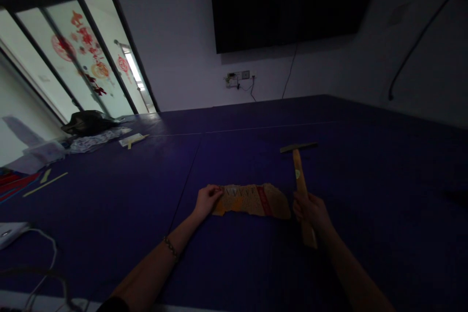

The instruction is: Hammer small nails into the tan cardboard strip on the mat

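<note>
A flat, ragged-edged tan board [244,201] lies on the purple tabletop, with a dark red band across its right part and orange patches on the left. Several thin nails [239,190] stand in a row along its far edge. At the board's left end, my left hand [207,201] has thumb and fingers pinched together; what is between the fingertips is too small to make out. My right hand [310,212] is wrapped round the wooden handle of a hammer [300,175], just right of the board. The hammer's metal head points away from me, raised over the table.
A purple table [226,258] spreads out before me. Plastic bags and a dark bag [89,122] lie at the far left, near a small white packet [131,140]. A white device [12,234] with cables sits near left. A black screen [288,5] hangs on the wall.
</note>
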The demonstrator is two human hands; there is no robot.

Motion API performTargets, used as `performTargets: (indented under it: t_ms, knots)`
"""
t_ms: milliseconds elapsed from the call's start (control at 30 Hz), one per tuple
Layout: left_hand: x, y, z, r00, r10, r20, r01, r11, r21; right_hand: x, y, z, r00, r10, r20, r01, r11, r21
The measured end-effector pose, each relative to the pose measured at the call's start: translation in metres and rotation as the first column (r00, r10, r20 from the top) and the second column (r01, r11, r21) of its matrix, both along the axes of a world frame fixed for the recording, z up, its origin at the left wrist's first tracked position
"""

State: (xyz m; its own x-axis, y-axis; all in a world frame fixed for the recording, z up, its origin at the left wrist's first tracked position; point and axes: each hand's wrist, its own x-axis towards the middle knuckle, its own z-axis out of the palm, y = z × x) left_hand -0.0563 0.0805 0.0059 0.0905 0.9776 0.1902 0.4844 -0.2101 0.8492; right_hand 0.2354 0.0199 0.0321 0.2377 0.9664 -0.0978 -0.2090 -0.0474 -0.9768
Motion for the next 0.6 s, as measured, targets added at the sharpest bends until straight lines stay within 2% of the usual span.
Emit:
performTargets:
  t_ms: [100, 400, 600]
  knots:
    - [-0.0003, 0.0008, -0.0022, 1.000, 0.000, -0.006, 0.000, 1.000, 0.016, -0.0041, -0.0016, 0.0018, 0.999, -0.039, 0.024, 0.039, 0.999, -0.007]
    - [0.0006, 0.0011, -0.0059, 0.999, -0.001, -0.034, 0.002, 0.999, 0.041, -0.0061, -0.0008, -0.0043, 0.999, 0.005, 0.053, -0.003, 1.000, -0.029]
    - [0.0002, -0.0006, -0.0022, 0.997, -0.004, -0.079, 0.008, 0.999, 0.053, -0.0106, -0.0031, 0.0022, 0.998, -0.019, 0.064, 0.022, 0.998, -0.054]
